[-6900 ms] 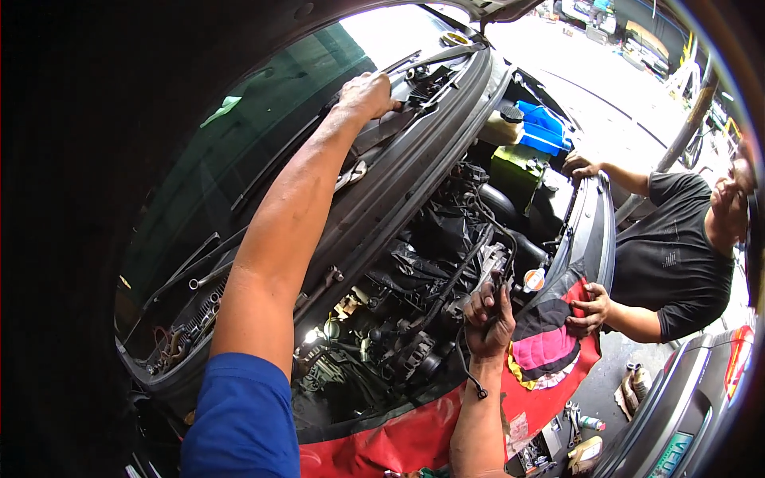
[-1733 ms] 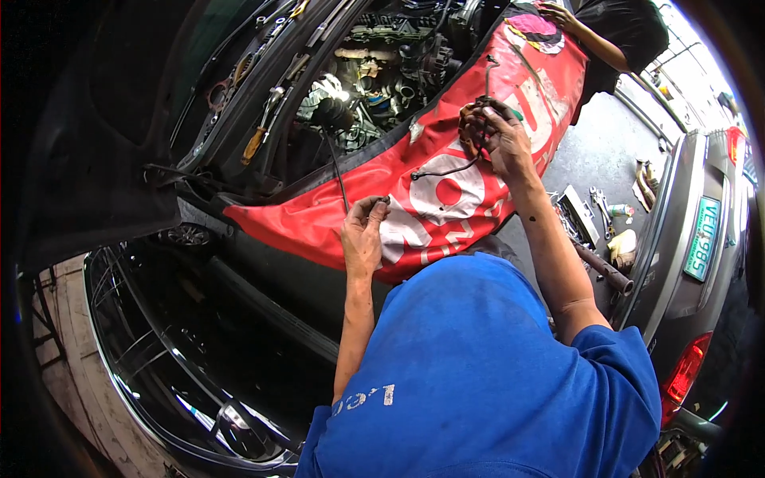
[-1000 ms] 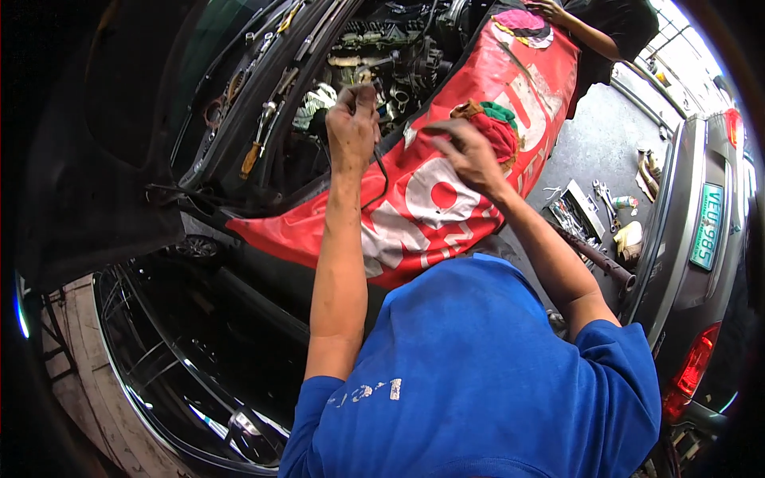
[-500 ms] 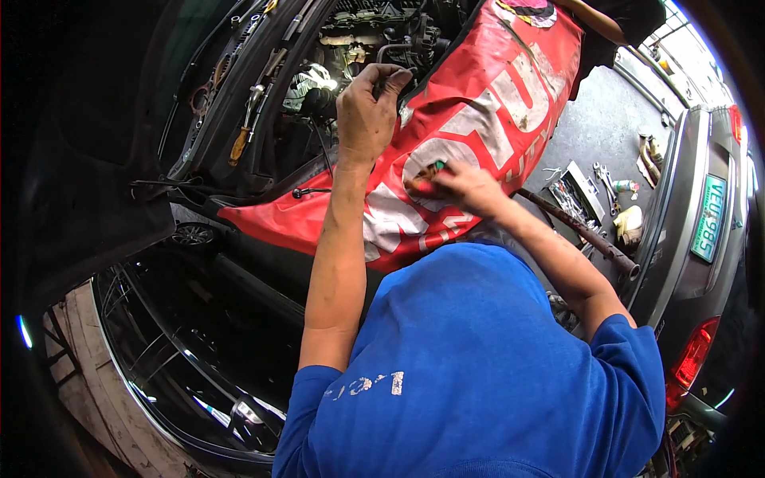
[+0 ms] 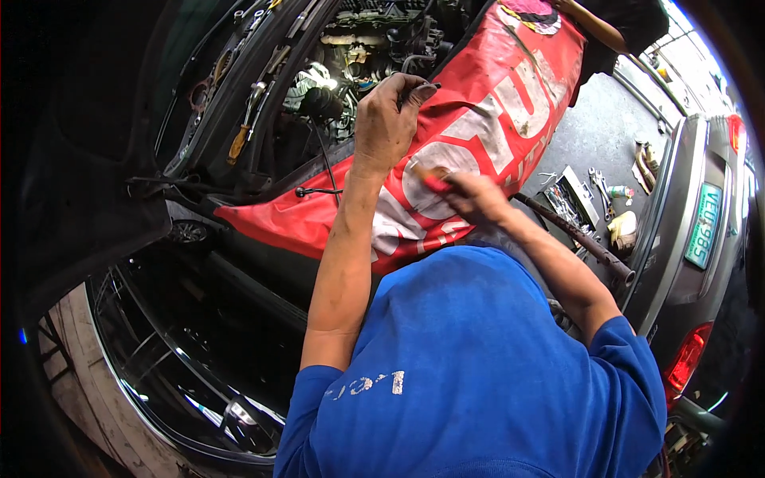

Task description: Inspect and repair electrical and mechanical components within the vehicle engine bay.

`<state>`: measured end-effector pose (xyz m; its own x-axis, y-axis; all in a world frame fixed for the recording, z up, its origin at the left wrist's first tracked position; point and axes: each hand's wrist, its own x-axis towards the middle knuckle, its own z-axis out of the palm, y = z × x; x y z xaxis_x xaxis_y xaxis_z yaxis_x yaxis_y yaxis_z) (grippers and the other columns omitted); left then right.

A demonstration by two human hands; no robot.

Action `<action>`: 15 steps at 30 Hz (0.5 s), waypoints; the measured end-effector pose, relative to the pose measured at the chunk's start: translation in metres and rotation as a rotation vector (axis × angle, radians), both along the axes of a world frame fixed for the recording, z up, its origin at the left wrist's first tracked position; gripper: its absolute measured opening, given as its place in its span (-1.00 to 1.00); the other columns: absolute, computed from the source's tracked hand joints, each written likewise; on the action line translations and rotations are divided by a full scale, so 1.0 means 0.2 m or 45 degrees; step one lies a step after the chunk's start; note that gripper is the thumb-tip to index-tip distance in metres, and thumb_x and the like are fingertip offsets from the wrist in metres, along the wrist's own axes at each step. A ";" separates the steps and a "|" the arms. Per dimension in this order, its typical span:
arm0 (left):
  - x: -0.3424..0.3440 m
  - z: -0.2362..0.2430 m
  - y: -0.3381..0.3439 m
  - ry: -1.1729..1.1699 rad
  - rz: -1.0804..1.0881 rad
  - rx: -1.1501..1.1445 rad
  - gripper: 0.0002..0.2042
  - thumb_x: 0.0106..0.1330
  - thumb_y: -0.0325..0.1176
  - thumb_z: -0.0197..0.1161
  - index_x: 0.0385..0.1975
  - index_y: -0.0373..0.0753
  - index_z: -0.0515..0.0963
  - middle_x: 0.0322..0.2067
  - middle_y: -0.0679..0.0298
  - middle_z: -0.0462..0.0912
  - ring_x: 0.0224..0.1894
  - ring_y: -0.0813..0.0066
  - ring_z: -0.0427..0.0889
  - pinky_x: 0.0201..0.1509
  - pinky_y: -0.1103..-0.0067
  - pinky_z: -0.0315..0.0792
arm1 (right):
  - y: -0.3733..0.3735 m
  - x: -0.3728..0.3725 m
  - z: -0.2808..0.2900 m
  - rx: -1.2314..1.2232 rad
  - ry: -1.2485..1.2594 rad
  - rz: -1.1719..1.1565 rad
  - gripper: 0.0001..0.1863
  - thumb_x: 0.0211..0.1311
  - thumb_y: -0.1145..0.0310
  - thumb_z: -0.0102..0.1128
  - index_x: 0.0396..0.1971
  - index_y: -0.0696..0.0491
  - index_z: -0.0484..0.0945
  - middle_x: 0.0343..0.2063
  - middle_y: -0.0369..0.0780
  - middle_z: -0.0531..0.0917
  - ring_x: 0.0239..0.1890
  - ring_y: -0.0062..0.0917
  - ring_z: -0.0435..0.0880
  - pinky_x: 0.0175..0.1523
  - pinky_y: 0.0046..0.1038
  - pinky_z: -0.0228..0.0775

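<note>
My left hand [image 5: 388, 127] is raised over the near edge of the engine bay, thumb and fingers pinched together. A small dark piece [image 5: 434, 85] sticks out at its fingertips; its kind is too small to tell. To the right, my right hand [image 5: 476, 195] hovers above a red cover with large white letters [image 5: 510, 119], its fingers curled and smeared by motion. What those fingers hold is not clear. The cover drapes over the car's fender beside the uncovered engine [image 5: 366, 56].
Wrenches and an orange-handled screwdriver [image 5: 237, 145] lie along the ledge left of the engine. Another person's arm [image 5: 594, 24] rests at the cover's far end. On the floor at right are a tool tray [image 5: 572, 199] and loose wrenches [image 5: 602, 191], near a grey vehicle [image 5: 677, 231].
My left hand has shifted slightly right, and the small dark piece now shows at its fingertips. My right hand has moved a little; the green bit seen at its fingers is out of sight.
</note>
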<state>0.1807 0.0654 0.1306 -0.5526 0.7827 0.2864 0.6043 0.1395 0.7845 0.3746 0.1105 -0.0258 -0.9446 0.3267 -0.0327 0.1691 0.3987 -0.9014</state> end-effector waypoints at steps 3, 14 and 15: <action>-0.04 0.01 -0.05 0.068 0.047 -0.069 -0.77 0.26 -0.24 0.30 -0.28 -0.30 0.63 -0.44 0.13 0.70 -0.39 0.38 0.67 -0.26 0.51 0.48 | 0.07 0.04 -0.05 0.361 0.099 0.223 -0.70 0.22 0.33 0.20 -0.06 0.03 0.50 -0.52 -0.19 0.62 -0.49 -0.36 0.60 -0.34 -0.34 0.43; -0.03 0.04 -0.09 0.149 0.002 -0.089 -0.76 0.26 -0.23 0.31 -0.28 -0.30 0.62 -0.42 0.12 0.69 -0.37 0.37 0.68 -0.27 0.50 0.47 | 0.11 -0.18 -0.08 0.805 0.053 0.467 -0.70 0.16 0.25 0.14 -0.10 -0.05 0.45 -0.44 -0.17 0.64 -0.49 -0.28 0.67 -0.51 -0.28 0.47; -0.04 0.04 -0.10 0.156 0.019 -0.069 -0.76 0.26 -0.23 0.31 -0.28 -0.30 0.62 -0.42 0.12 0.69 -0.37 0.37 0.68 -0.27 0.50 0.47 | 0.19 -0.16 -0.06 0.791 -0.184 0.237 -0.72 0.15 0.27 0.15 -0.15 -0.01 0.45 -0.48 -0.15 0.64 -0.52 -0.28 0.65 -0.50 -0.26 0.47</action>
